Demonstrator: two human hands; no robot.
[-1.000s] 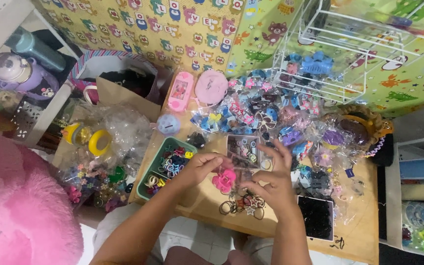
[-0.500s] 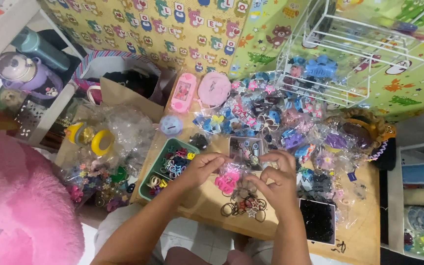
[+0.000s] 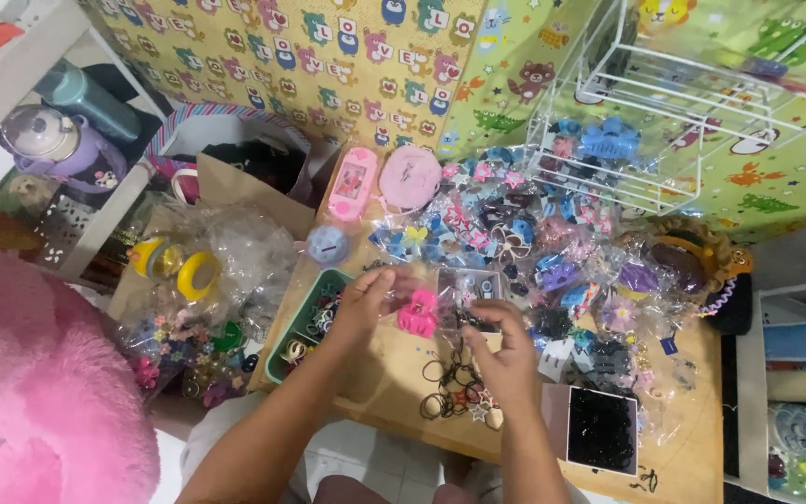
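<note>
My left hand (image 3: 366, 301) and my right hand (image 3: 506, 353) are raised over a small wooden table (image 3: 692, 457). Between them is a pink claw hair clip (image 3: 418, 313) in a thin clear plastic bag; the left fingers pinch the bag at its left side. My right hand grips the bag's right edge near a clear packet of small dark items (image 3: 470, 297). Below the hands lies a bunch of black hair ties with star charms (image 3: 454, 387).
Many bagged hair accessories (image 3: 534, 238) cover the table's back. A green tray (image 3: 310, 322) of small items sits left, a black box (image 3: 601, 427) right. A white wire rack (image 3: 673, 103), pink toy (image 3: 354, 182), round pink case (image 3: 409, 177) and pink plush (image 3: 39, 392) surround.
The camera has shifted slightly. Both hands have risen a little from the hair ties, and the pink clip in its bag now sits more clearly between them.
</note>
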